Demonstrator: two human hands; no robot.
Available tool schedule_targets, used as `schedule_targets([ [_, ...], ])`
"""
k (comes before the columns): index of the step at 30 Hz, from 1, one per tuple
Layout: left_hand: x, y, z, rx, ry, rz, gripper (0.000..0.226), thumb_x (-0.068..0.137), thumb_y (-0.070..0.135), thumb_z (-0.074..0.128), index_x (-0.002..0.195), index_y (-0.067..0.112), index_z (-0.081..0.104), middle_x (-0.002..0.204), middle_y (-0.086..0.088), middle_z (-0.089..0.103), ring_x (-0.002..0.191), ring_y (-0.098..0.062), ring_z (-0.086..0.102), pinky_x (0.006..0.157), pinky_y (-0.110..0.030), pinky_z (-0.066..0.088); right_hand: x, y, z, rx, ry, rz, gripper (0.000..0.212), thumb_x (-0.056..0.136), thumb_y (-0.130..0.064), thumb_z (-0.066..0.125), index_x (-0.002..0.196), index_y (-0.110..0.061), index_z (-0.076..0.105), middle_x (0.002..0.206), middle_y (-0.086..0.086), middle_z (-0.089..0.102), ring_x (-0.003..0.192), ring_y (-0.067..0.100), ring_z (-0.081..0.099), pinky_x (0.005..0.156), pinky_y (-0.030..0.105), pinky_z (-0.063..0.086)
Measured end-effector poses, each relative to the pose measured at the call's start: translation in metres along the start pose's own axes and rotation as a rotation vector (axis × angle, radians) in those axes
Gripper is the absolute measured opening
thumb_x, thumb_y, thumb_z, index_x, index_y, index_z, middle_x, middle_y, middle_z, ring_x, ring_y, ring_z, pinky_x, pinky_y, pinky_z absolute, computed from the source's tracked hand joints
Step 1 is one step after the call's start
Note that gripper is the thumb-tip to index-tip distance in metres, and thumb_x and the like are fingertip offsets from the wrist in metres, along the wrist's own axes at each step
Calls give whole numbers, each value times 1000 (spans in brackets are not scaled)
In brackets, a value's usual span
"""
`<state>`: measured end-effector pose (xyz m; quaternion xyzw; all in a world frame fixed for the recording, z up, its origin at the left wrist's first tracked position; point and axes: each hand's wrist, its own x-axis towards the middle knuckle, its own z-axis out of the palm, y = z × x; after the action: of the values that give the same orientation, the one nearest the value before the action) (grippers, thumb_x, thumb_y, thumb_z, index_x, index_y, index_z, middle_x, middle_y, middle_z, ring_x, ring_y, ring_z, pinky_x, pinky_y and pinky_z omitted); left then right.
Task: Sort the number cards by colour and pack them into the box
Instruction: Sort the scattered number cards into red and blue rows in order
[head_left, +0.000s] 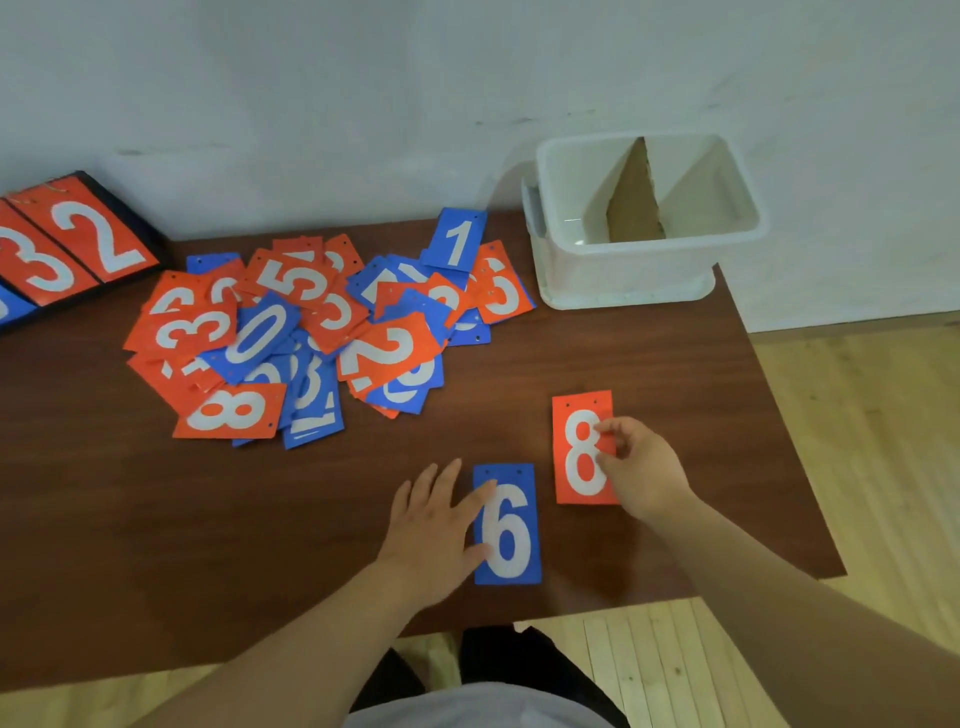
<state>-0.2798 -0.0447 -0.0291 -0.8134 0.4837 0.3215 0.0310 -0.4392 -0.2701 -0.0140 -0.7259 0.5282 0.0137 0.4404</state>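
Observation:
A mixed heap of red and blue number cards lies at the back middle of the brown table. Apart from it, near the front, a blue card "6" lies flat with my left hand spread beside it, fingertips resting on its left edge. To its right lies a red card "8"; my right hand pinches that card's right edge with thumb and fingers. The white plastic box stands at the table's back right, split by a cardboard divider, both halves bare.
A black scoreboard stand showing red "3" and "2" sits at the far left. The wall runs close behind the table. The table's right edge slants near my right forearm, with wooden floor beyond it.

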Motion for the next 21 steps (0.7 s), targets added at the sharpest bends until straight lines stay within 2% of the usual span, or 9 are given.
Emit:
schedule_targets([
  [4,-12,-8,15,108,-7,-14,82,94,70,42,153,51,-11,166,1,-18,153,-34,-16,123,-57,-1,19,9,3,-114,11,-40,43,93,-19,64,134,-30,55,134,0,61,115,23,61,84,29,51],
  [7,-21,-16,18,107,-12,-24,81,93,71,41,152,52,-11,166,1,-19,153,-32,-17,123,-56,0,25,14,12,-296,47,-69,49,95,-24,63,142,-29,52,141,3,48,124,26,52,96,37,49],
  [10,-25,-23,18,121,-10,-32,81,94,71,41,152,53,-11,166,0,-18,153,-32,-17,123,-56,1,19,14,16,-466,132,-149,49,95,-30,59,143,-33,50,148,1,35,131,27,37,100,42,46],
  [13,-28,-24,19,112,-1,-63,81,93,70,43,152,53,-10,167,-1,-17,153,-32,-16,124,-55,2,8,11,25,-627,58,-282,54,96,-43,52,147,-35,36,159,0,25,144,30,24,108,48,41],
  [15,-28,-23,20,91,-12,-81,82,93,70,45,152,53,-9,167,-1,-16,153,-31,-16,123,-55,3,4,13,31,-743,-17,-293,63,96,-53,49,151,-37,21,162,-2,18,150,31,17,112,48,36],
  [17,-29,-22,20,79,-20,-96,83,92,70,47,152,54,-8,167,0,-16,153,-31,-16,122,-57,3,5,13,32,-759,-15,-252,68,96,-59,47,152,-37,15,163,-2,15,151,31,14,113,48,33],
  [21,-28,-20,21,77,-23,-103,83,91,70,48,151,56,-8,166,0,-16,153,-32,-17,122,-59,3,17,7,27,-700,20,-190,67,93,-59,54,150,-37,25,160,1,22,149,31,19,113,49,34],
])
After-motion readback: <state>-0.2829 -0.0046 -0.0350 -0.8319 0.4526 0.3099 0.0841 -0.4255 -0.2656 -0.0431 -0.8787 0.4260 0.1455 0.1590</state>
